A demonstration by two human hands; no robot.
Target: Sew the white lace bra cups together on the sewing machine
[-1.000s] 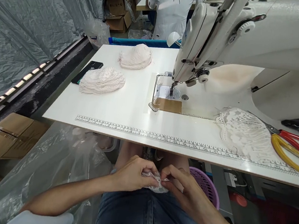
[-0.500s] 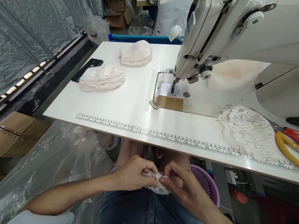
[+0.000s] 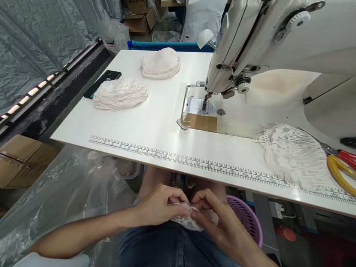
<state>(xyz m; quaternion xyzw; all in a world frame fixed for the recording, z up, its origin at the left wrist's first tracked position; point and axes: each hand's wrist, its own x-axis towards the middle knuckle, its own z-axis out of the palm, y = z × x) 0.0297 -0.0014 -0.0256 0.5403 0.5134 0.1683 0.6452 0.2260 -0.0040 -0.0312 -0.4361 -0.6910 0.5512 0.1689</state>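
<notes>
Over my lap, below the table's front edge, a small piece of white lace point(image 3: 188, 222) is pinched between my two hands. My left hand point(image 3: 160, 206) grips its left side with thumb and fingers closed. On the other side my right hand point(image 3: 215, 214) pinches the lace, its fingertips close to those of the left. Part of the lace is hidden behind the fingers. Beyond it, a sewing machine point(image 3: 238, 37) stands on the white table point(image 3: 153, 126), its presser foot over the needle plate.
Lace stacks lie at left point(image 3: 121, 94) and back point(image 3: 161, 63), one partly over a black phone point(image 3: 102, 84). Lace pieces point(image 3: 295, 154) and red-and-yellow-handled scissors point(image 3: 352, 168) lie at right. A purple basket point(image 3: 245, 219) sits below the table. Another person point(image 3: 202, 11) is beyond it.
My fingertips have drawn slightly closer together on the lace, covering more of its upper edge. The view has shifted very slightly; the things on the table have stayed put.
</notes>
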